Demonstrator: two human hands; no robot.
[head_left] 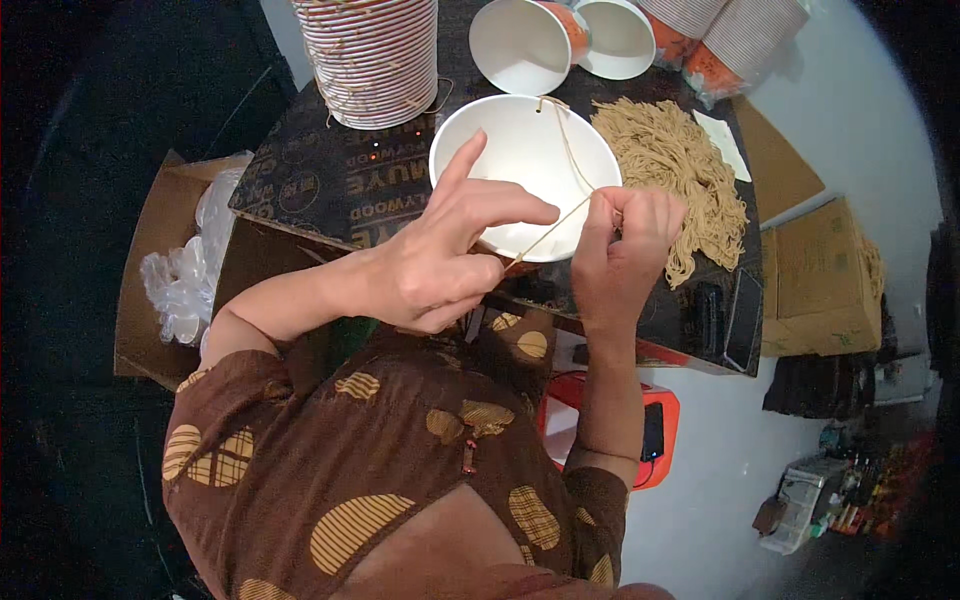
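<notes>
Tan string [548, 232] stretches pinched between both hands' closed grips over a white cup [520, 160], beside heaped strings [680, 180] and stacked cups [372, 55].

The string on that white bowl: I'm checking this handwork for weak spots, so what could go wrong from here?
1. The string is stretched taut between the left hand and right hand; a hard pull might tear the small hole near the white bowl rim.
2. The bowl seems to lie loose on the dark board, so a tug could drag it off the near edge.
3. The pile of loose strings lies close by and could snag.
</notes>
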